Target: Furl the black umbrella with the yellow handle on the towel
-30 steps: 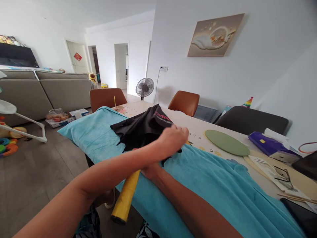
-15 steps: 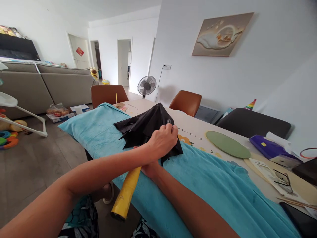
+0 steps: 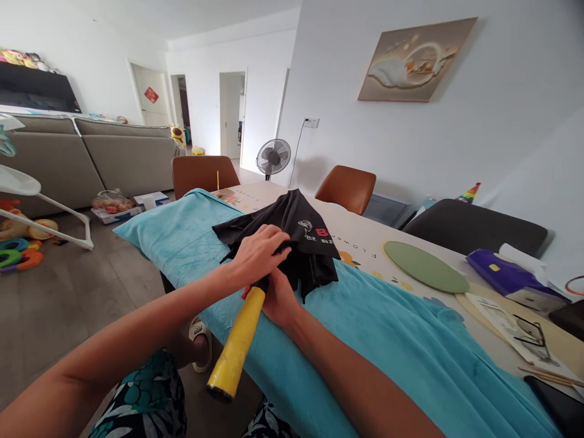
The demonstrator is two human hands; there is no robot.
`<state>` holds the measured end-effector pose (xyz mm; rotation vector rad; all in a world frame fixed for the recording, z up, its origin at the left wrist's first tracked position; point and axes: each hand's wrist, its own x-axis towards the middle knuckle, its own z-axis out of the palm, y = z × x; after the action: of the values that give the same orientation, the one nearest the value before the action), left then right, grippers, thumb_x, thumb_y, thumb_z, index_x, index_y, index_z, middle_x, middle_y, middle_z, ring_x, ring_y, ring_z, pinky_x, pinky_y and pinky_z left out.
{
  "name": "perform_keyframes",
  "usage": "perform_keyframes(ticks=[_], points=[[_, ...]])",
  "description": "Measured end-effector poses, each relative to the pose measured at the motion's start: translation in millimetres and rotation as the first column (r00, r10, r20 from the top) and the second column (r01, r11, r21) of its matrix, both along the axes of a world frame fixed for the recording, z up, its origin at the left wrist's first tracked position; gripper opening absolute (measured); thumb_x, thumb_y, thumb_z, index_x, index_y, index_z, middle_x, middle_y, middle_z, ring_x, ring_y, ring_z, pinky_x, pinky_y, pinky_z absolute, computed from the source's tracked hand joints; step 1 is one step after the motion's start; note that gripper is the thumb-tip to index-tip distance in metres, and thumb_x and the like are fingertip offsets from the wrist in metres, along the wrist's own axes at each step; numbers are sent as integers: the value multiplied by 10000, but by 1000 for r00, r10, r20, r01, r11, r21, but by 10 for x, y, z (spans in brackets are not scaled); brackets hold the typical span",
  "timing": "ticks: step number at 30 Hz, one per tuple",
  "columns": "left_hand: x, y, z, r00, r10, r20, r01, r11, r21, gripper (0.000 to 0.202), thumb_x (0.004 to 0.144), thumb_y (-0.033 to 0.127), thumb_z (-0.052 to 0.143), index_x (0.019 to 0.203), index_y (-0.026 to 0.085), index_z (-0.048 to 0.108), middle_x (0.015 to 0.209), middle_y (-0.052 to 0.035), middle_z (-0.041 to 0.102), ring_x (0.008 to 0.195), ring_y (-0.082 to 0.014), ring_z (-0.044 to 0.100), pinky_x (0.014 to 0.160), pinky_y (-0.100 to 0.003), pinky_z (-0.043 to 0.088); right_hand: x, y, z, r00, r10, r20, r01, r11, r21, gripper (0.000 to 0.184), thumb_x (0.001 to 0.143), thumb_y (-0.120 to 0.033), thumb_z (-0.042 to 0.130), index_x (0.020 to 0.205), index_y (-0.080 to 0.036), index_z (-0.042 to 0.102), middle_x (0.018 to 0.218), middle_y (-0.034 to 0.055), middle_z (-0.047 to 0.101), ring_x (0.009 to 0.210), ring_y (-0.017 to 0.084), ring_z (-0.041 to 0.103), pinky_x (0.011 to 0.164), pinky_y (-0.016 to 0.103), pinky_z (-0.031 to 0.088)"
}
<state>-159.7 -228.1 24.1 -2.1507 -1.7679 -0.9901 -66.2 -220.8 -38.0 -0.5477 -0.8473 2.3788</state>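
Observation:
A black umbrella (image 3: 314, 249) with a partly folded, loose canopy lies over a turquoise blanket, its white and red print showing on the right side. Its yellow handle (image 3: 239, 344), capped in black, points down toward me. My right hand (image 3: 279, 298) wraps around the umbrella just above the handle; fingertips peek out on the handle's left. Over it, my left hand (image 3: 260, 252) grips the black fabric with curled fingers, near the canopy's middle. The part of the shaft under my hands is hidden.
The turquoise blanket (image 3: 387, 340) covers the near side of the table. To the right are a green oval mat (image 3: 424, 266), a purple tissue pack (image 3: 513, 280), eyeglasses (image 3: 531, 334) and a black phone (image 3: 554, 398). Brown chairs (image 3: 347, 190) and a fan (image 3: 274, 157) stand beyond.
My left hand has moved left across the canopy, uncovering the print on its right side. My right hand stays around the umbrella above the handle.

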Motion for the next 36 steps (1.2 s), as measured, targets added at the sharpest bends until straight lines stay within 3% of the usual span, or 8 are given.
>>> perform_keyframes(ticks=[3, 8, 16, 18, 23, 29, 33, 36], points=[[-21, -63, -130, 997, -80, 1, 80, 994, -71, 274, 841, 327, 464, 1095, 280, 557, 1165, 8, 544, 1092, -143, 471, 849, -255, 443, -18, 9, -25, 1000, -13, 3, 13, 1000, 15, 261, 783, -345, 444, 750, -133, 593, 583, 54, 592, 520, 172, 553, 549, 334, 495], [-108, -11, -187, 984, -59, 166, 83, 986, -142, 637, 775, 329, 545, 1351, 256, 283, 1316, -38, 435, 1198, -183, 404, 967, -320, 390, -19, 3, -36, 1000, -12, 29, 12, 1000, 20, 255, 760, -313, 447, 680, -120, 594, 554, 65, 579, 523, 172, 554, 586, 332, 501], [-18, 253, -207, 979, 88, 186, -54, 981, -185, 815, 649, 543, 622, 1296, 142, 331, 1300, -118, 430, 1211, -248, 364, 965, -359, 364, -5, 3, -13, 1000, 7, 15, -7, 1000, -8, 209, 730, -233, 437, 659, -111, 590, 608, 67, 579, 538, 174, 549, 585, 354, 497], [26, 326, -211, 986, 95, 137, -70, 981, -181, 770, 648, 506, 633, 1274, 152, 356, 1267, -107, 459, 1177, -248, 393, 925, -352, 388, 1, 4, -17, 1000, 14, 11, -14, 1000, -24, 181, 711, -207, 444, 658, -107, 585, 617, 65, 576, 548, 171, 548, 593, 354, 497], [-67, 482, -177, 991, 132, 9, -127, 970, -207, 267, 776, 159, 451, 1010, 219, 564, 970, -31, 607, 927, -184, 556, 727, -281, 431, 12, 1, -25, 1000, 10, 22, -9, 998, -58, 105, 689, -186, 483, 705, -122, 565, 636, 47, 579, 554, 161, 552, 603, 350, 493], [-476, 488, -117, 983, 166, -83, -158, 983, 89, 301, 805, 126, 408, 989, 243, 616, 1070, -41, 573, 1048, -179, 483, 836, -294, 414, 12, 1, -16, 999, 1, 48, 2, 997, -72, 118, 699, -204, 492, 775, -138, 553, 655, 41, 599, 560, 167, 567, 594, 350, 485], [-566, 398, -340, 954, -125, -273, 121, 992, -31, 259, 781, 101, 427, 903, 178, 643, 1180, -63, 550, 1195, -190, 392, 983, -326, 350, 13, 3, 6, 999, 12, 33, -9, 995, -98, 155, 732, -266, 468, 758, -139, 553, 653, 46, 601, 574, 175, 575, 591, 343, 481], [-544, 353, -464, 993, -78, -87, 76, 997, -21, 352, 779, 57, 389, 1026, 171, 611, 1132, -54, 581, 1129, -159, 457, 979, -301, 363, 13, 3, 23, 1000, 11, 22, -8, 993, -117, 184, 754, -294, 448, 753, -140, 548, 655, 49, 602, 584, 175, 577, 590, 341, 483]])
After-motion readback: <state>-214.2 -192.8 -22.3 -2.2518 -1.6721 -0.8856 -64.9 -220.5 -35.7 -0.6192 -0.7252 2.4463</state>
